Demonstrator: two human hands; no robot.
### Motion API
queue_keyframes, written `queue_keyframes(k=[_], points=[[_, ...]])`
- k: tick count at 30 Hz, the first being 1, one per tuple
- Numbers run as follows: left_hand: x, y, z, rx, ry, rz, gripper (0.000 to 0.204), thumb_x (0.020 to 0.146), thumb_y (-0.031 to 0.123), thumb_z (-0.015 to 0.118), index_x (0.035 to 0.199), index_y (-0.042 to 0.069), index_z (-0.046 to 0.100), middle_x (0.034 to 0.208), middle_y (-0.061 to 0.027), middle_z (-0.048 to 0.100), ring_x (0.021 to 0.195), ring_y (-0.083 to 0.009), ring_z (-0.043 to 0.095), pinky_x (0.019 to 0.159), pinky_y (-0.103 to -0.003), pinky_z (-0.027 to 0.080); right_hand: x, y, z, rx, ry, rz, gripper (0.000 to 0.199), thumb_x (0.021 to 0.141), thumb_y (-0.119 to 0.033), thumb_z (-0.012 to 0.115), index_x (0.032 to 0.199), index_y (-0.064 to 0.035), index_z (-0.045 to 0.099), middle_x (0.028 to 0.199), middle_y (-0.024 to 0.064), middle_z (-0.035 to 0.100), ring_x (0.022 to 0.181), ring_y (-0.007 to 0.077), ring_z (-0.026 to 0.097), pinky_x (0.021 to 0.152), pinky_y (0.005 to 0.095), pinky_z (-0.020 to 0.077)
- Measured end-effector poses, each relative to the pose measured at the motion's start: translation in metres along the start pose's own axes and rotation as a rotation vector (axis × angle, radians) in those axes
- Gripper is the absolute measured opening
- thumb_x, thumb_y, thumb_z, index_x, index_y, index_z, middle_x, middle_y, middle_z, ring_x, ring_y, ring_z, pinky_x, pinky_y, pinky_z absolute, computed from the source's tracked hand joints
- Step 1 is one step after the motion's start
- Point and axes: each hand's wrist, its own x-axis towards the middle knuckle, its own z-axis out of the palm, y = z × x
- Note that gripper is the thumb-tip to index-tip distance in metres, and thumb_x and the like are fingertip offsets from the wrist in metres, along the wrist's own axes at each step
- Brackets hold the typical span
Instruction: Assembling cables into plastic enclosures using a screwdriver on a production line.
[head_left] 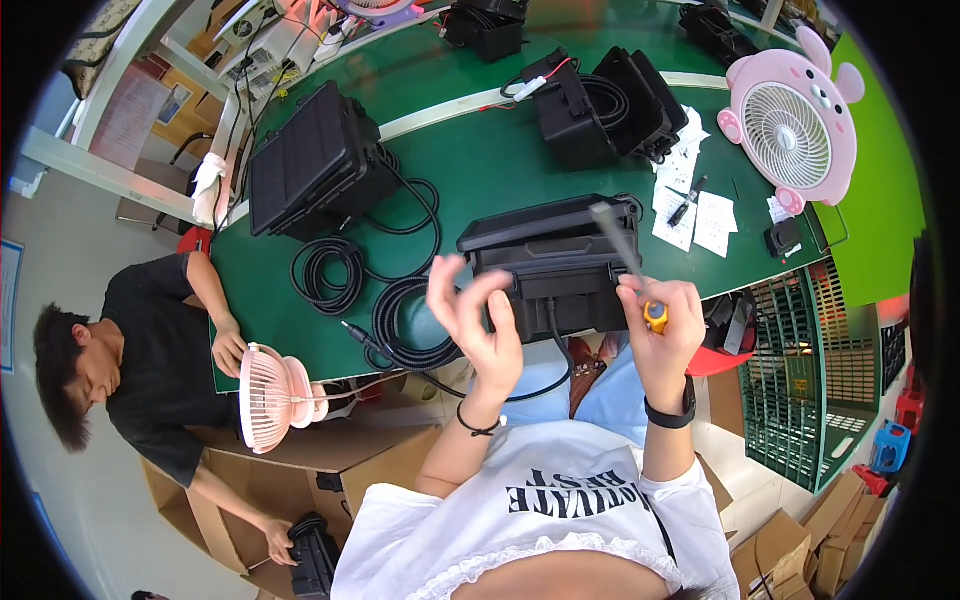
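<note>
My right hand point(672, 335) is closed round a screwdriver point(656, 312) with a yellow-orange handle. Its blurred shaft points up and away, over the right end of a black hard plastic case point(562, 252). That case lies at the table's near edge with a black cable running out of its front. Raised just left of the case's front, my left hand point(485, 330) has its fingers apart, and I see nothing in it. Beside that hand lies a coil of black cable point(385, 320) with a plug at its end.
On the green table point(480, 150) stand a large black case point(315, 165), an opened black box with cables point(600, 110), papers point(712, 222) with a pen, and a pink rabbit-shaped fan point(790, 125). A co-worker point(150, 350) reaches into a carton at left, near a small pink fan point(270, 398). Green crates point(800, 390) stand right.
</note>
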Motion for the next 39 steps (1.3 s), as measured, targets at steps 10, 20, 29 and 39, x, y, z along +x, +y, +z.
queue_keyframes(k=[10, 20, 29, 39], points=[[0.024, 0.004, -0.004, 0.375, -0.204, 0.259, 0.026, 0.087, -0.009, 0.056, 0.105, 0.006, 0.068, 0.096, -0.0069, 0.071, 0.113, -0.0321, 0.062, 0.109, -0.056, 0.032, 0.005, -0.012, 0.006, -0.376, -0.200, -0.185, 0.017, 0.080, -0.005, 0.067, 0.095, -0.0094, 0.060, 0.112, 0.0022, 0.069, 0.108, 0.0203, 0.064, 0.071, 0.0283, 0.0533], [0.038, -0.009, -0.012, 0.609, -0.573, 0.393, 0.056, 0.090, 0.032, 0.059, 0.137, 0.002, 0.053, 0.139, -0.0125, 0.054, 0.131, -0.0301, 0.049, 0.111, -0.044, 0.032, 0.012, 0.001, 0.021, -0.330, -0.338, -0.127, 0.022, 0.081, -0.005, 0.071, 0.092, -0.0025, 0.053, 0.126, 0.0120, 0.063, 0.117, 0.0285, 0.061, 0.075, 0.0350, 0.0554], [0.067, 0.012, 0.002, 0.556, -0.548, 0.390, 0.072, 0.074, 0.041, 0.076, 0.135, 0.010, 0.054, 0.131, -0.0086, 0.058, 0.127, -0.0265, 0.050, 0.112, -0.053, 0.024, 0.012, 0.032, 0.009, 0.129, -0.286, 0.211, 0.016, 0.090, -0.008, 0.065, 0.095, -0.0025, 0.051, 0.116, 0.0108, 0.069, 0.119, 0.0328, 0.059, 0.091, 0.0366, 0.0487], [0.103, -0.014, 0.033, 0.524, -0.764, 0.304, 0.095, 0.073, 0.049, 0.074, 0.150, 0.013, 0.033, 0.127, -0.0201, 0.052, 0.118, -0.0369, 0.050, 0.113, -0.063, 0.017, -0.025, 0.019, -0.028, 0.379, -0.279, 0.547, 0.011, 0.097, -0.008, 0.057, 0.101, -0.0032, 0.048, 0.096, 0.0111, 0.073, 0.063, 0.0108, 0.062, 0.057, 0.0234, 0.0480]])
